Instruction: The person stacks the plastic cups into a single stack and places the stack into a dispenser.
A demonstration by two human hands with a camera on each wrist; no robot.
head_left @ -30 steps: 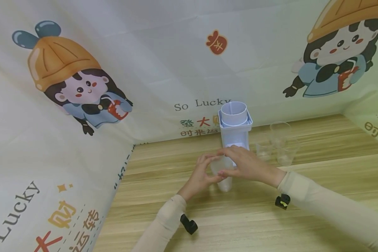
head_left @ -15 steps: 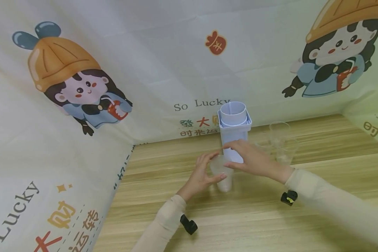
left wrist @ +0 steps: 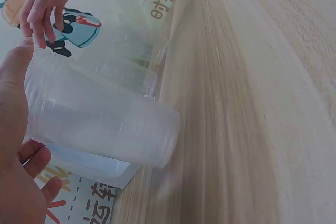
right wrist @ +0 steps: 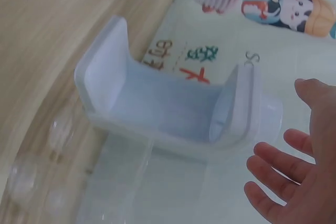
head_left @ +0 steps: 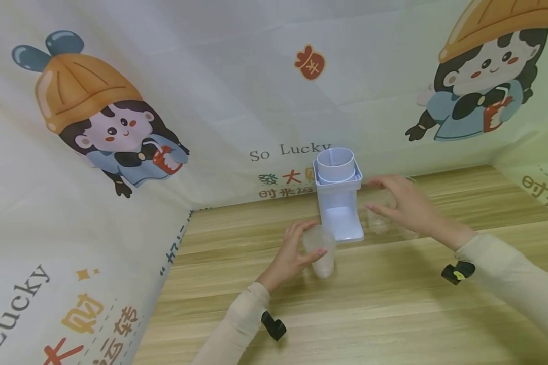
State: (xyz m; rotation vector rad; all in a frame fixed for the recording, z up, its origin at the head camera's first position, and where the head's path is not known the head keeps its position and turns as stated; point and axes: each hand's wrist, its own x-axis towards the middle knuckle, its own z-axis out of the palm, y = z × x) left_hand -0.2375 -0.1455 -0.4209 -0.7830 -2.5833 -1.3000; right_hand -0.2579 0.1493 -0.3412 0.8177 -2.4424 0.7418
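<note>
In the head view my left hand (head_left: 297,251) holds a stack of translucent plastic cups (head_left: 320,253) by its upper end, thumb on the near side and fingers behind. The left wrist view shows the cups nested (left wrist: 105,111), their rims close together beside the palm. My right hand (head_left: 406,205) is up beside the pale holder (head_left: 340,203), fingers spread and nothing visibly gripped; it hangs in front of or over the loose clear cups (head_left: 378,220). In the right wrist view that hand (right wrist: 299,166) is apart from the holder's round tube (right wrist: 270,119).
The holder stands on the wood-grain table (head_left: 370,314), near the back cloth (head_left: 228,126) printed with cartoon figures and lettering. Several clear cups stand to its right, partly hidden by the right hand. A black wrist camera (head_left: 274,326) sits on the left sleeve.
My right hand has let go of the cup stack and moved right, past the holder to the loose cups. My left hand stays on the stack. The holder's base now shows.
</note>
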